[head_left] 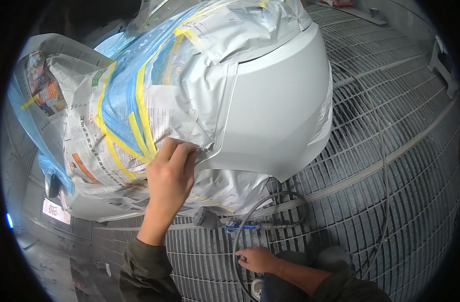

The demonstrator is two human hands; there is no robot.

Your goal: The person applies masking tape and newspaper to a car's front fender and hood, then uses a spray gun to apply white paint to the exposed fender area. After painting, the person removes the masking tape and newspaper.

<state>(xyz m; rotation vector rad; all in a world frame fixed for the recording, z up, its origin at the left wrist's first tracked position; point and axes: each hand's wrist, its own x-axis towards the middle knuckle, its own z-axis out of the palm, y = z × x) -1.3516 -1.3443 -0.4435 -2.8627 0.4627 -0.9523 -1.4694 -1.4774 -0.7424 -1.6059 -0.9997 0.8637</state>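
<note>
A car's silver-grey bumper panel [275,110] fills the middle of the head view. Newspaper masking [169,116], held down by yellow tape and blue film, covers the body to its left. My left hand [170,173] is raised against the masking, its fingertips pinching the paper's edge right where it meets the bare panel. My right hand [257,259] rests low on my knee, fingers loosely spread, touching a grey air hose [240,236]. A spray gun [206,219] with a blue fitting lies on the grate floor between my two hands.
A metal grate floor [391,151] runs under and around the car. The hose loops across it to the right and toward the far side. More masked paper and blue film [44,90] cover the car at the left. A small metal stand [441,60] sits far right.
</note>
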